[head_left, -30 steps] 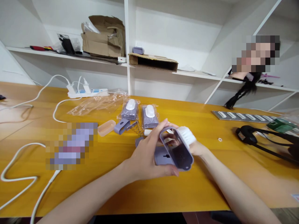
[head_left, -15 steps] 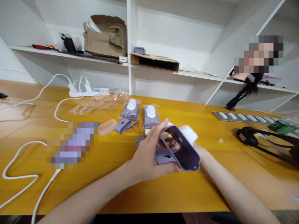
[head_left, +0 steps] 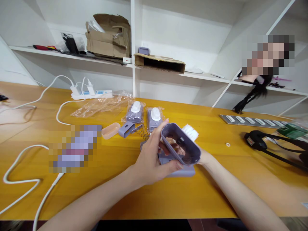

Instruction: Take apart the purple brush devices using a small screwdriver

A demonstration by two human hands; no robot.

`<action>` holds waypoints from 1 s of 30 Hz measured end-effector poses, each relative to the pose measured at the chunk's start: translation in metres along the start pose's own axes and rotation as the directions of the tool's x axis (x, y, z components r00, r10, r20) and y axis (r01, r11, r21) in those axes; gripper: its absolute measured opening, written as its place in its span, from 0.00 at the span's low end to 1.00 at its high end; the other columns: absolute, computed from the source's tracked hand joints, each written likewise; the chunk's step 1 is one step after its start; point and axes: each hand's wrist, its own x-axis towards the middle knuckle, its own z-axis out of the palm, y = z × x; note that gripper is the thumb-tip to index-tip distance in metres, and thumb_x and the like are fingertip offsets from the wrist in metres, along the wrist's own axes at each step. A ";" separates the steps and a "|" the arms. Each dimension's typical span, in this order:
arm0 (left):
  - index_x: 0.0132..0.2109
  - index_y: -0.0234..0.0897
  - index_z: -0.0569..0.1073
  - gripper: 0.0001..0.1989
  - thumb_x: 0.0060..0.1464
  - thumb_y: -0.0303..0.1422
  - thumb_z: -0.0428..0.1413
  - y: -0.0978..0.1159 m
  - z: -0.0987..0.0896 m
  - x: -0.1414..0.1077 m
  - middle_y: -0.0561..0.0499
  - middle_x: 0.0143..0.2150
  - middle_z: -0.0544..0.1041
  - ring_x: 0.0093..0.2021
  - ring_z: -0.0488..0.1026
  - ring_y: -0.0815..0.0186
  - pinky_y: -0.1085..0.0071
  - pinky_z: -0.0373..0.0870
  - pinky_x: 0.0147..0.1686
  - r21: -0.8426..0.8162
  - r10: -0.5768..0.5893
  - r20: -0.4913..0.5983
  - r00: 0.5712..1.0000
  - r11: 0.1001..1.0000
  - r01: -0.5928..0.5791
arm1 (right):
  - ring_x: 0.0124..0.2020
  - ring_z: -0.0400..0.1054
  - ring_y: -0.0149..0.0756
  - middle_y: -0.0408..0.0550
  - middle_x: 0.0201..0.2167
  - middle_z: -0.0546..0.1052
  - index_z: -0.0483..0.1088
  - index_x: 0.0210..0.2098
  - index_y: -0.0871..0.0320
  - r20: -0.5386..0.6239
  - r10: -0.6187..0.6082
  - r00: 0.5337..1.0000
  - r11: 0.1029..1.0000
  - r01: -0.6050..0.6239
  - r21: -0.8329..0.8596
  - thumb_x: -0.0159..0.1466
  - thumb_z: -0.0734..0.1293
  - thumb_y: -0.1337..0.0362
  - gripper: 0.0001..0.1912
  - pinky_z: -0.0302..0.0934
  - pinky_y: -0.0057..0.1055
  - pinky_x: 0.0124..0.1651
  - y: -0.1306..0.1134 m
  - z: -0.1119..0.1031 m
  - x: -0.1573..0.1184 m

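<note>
My left hand is closed on a hollow purple-grey plastic housing, thumb below and fingers along its upper left edge. The housing is tilted, its open side facing me. Behind it my right hand is mostly hidden; a few curled fingers show through the opening, and what they grip cannot be made out. White brush bristles stick out past the housing's upper right edge. Below lies a purple part on the table, partly covered by my left hand. A metal spring and a purple sleeve-like piece lie further left.
Two wrapped purple items with white tops stand behind my hands. A peach tray, a blurred phone-like device and white cables are left. Black straps and a metal strip lie right. Shelves hold cardboard boxes.
The housing has shifted up and left and turned, so its hollow inside shows more. The bristles moved left with it. More of the purple part below has come into view.
</note>
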 end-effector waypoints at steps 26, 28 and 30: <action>0.45 0.39 0.75 0.18 0.44 0.29 0.60 -0.010 -0.013 0.021 0.47 0.51 0.74 0.52 0.68 0.56 0.66 0.65 0.48 -0.558 -0.403 0.084 0.912 0.739 0.378 | 0.59 0.55 0.52 0.54 0.58 0.62 0.54 0.61 0.50 -0.098 -0.182 0.978 0.884 0.120 -0.451 0.45 0.75 0.51 0.48 0.48 0.51 0.60 -0.017 0.003 0.000; 0.44 0.39 0.75 0.16 0.44 0.28 0.59 -0.010 -0.014 0.019 0.47 0.51 0.74 0.53 0.67 0.56 0.65 0.63 0.50 -0.551 -0.388 0.085 0.918 0.749 0.368 | 0.60 0.53 0.53 0.54 0.58 0.61 0.54 0.60 0.50 -0.096 -0.216 0.972 0.873 0.148 -0.465 0.45 0.75 0.50 0.47 0.47 0.51 0.60 -0.017 0.005 -0.001; 0.43 0.40 0.75 0.15 0.45 0.28 0.59 -0.012 -0.015 0.017 0.48 0.51 0.73 0.53 0.67 0.57 0.65 0.62 0.52 -0.564 -0.383 0.093 0.919 0.740 0.366 | 0.60 0.53 0.53 0.54 0.58 0.61 0.55 0.60 0.50 -0.091 -0.239 0.967 0.866 0.170 -0.470 0.45 0.74 0.48 0.46 0.46 0.51 0.61 -0.017 0.008 -0.002</action>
